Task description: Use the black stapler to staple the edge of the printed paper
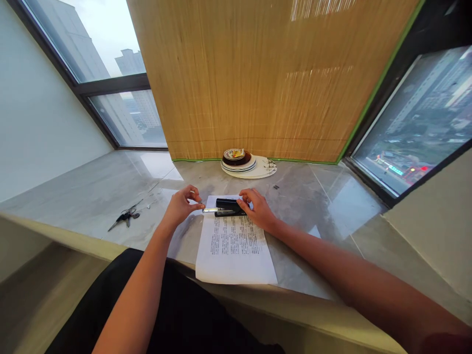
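A black stapler point(224, 202) lies across the upper part of a printed sheet of paper point(236, 246). Its metal staple tray point(213, 210) sticks out to the left. My right hand point(256, 209) grips the stapler's right end, with thumb and fingers around it. At the tray's left end is my left hand point(182, 204), thumb and forefinger drawn together in a pinch. Whatever is between those fingertips is too small to make out. The sheet's near edge hangs slightly over the counter's front edge.
On the stone ledge point(295, 265), keys point(127, 215) lie at left and small dark pieces point(276, 187) at right. Stacked plates point(239, 164) stand on an oval white board point(266, 168) before the bamboo blind point(258, 88). Windows flank both sides.
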`<action>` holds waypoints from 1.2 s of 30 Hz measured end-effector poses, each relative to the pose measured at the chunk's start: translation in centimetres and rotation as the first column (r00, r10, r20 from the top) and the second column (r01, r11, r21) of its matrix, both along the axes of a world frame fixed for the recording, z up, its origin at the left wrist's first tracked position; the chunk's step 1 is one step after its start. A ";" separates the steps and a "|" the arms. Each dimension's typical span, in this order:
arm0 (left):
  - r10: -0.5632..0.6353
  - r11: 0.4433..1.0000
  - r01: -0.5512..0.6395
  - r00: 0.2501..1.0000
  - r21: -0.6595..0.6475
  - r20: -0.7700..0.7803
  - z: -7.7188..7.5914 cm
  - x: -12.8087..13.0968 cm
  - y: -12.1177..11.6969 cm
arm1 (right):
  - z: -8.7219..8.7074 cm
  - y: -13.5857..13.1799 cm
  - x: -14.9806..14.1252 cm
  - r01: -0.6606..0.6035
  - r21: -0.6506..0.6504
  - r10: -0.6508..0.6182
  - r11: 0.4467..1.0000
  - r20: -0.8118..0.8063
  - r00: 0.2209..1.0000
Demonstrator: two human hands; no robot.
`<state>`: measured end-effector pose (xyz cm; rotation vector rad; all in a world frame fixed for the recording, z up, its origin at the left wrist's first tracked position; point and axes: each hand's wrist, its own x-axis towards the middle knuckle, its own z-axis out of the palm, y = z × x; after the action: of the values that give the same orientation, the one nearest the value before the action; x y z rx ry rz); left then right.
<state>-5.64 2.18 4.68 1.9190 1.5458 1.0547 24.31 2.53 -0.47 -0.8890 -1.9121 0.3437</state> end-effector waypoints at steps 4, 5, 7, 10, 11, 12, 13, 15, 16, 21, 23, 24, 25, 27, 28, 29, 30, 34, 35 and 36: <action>-0.030 0.998 0.037 0.987 0.045 -0.157 -0.3 1.1 -0.7 | 0.1 0.1 0.1 -0.004 -0.006 0.004 1.000 0.006 1.000; -0.043 0.998 0.051 0.983 0.042 -0.176 -0.3 1.3 -0.7 | 0.1 0.1 0.1 -0.007 -0.008 0.007 1.000 0.007 1.000; -0.057 0.997 0.065 0.976 0.033 -0.209 -0.4 1.6 -0.8 | 0.2 0.1 0.1 -0.027 -0.004 0.027 1.000 0.017 0.999; -0.075 0.996 0.087 0.963 0.037 -0.258 -0.5 1.8 -0.7 | 0.4 0.1 0.0 -0.059 0.013 0.058 0.998 0.031 0.998; -0.088 0.994 0.101 0.958 0.035 -0.272 -0.6 1.9 -0.7 | 0.5 0.1 0.0 -0.063 0.019 0.062 0.998 0.033 0.998; -0.104 0.993 0.117 0.954 0.027 -0.281 -0.6 1.9 -0.7 | 0.5 0.1 0.0 -0.065 0.023 0.064 0.998 0.034 0.997; -0.122 0.991 0.131 0.951 0.013 -0.283 -0.6 1.9 -0.6 | 0.6 0.1 0.0 -0.066 0.028 0.065 0.997 0.034 0.997; -0.147 0.989 0.149 0.949 -0.014 -0.279 -0.7 2.0 -0.6 | 0.6 0.2 0.0 -0.070 0.036 0.069 0.997 0.040 0.997; -0.151 0.988 0.151 0.949 -0.021 -0.276 -0.7 2.1 -0.6 | 0.6 0.2 0.0 -0.074 0.039 0.072 0.997 0.044 0.996; -0.148 0.989 0.147 0.951 -0.023 -0.273 -0.9 2.2 -0.3 | 0.4 0.4 0.0 -0.083 0.041 0.081 0.996 0.051 0.995; -0.144 0.989 0.145 0.950 -0.018 -0.276 -1.0 2.2 -0.2 | 0.4 0.4 0.0 -0.082 0.041 0.080 0.996 0.052 0.995; -0.142 0.989 0.145 0.950 -0.012 -0.278 -1.0 2.2 -0.2 | 0.5 0.4 0.0 -0.081 0.042 0.079 0.996 0.053 0.995; -0.143 0.989 0.147 0.950 -0.008 -0.278 -1.1 2.2 -0.2 | 0.5 0.3 0.0 -0.082 0.043 0.079 0.996 0.055 0.995; -0.152 0.988 0.157 0.949 -0.005 -0.277 -1.1 2.1 -0.2 | 0.5 0.3 0.0 -0.083 0.044 0.080 0.996 0.058 0.995; -0.156 0.987 0.161 0.949 -0.006 -0.273 -1.2 2.1 -0.2 | 0.6 0.3 0.0 -0.084 0.044 0.081 0.996 0.059 0.995; -0.161 0.986 0.165 0.950 -0.007 -0.270 -1.2 2.1 -0.2 | 0.6 0.3 0.0 -0.085 0.044 0.083 0.995 0.058 0.995; -0.162 0.986 0.166 0.950 -0.008 -0.267 -1.2 2.1 -0.2 | 0.6 0.3 0.0 -0.086 0.044 0.084 0.995 0.057 0.995; -0.160 0.987 0.162 0.950 -0.014 -0.267 -1.2 2.1 -0.2 | 0.5 0.4 0.0 -0.086 0.040 0.083 0.996 0.054 0.995; -0.163 0.986 0.164 0.949 -0.017 -0.269 -1.2 2.1 -0.2 | 0.5 0.4 0.0 -0.084 0.038 0.082 0.996 0.056 0.995; -0.166 0.986 0.167 0.948 -0.020 -0.271 -1.2 2.0 -0.1 | 0.5 0.3 0.0 -0.082 0.037 0.080 0.996 0.059 0.995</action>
<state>-3.60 2.06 3.47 2.2276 1.4867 0.7463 24.28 2.88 0.00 -0.8049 -2.0047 0.3309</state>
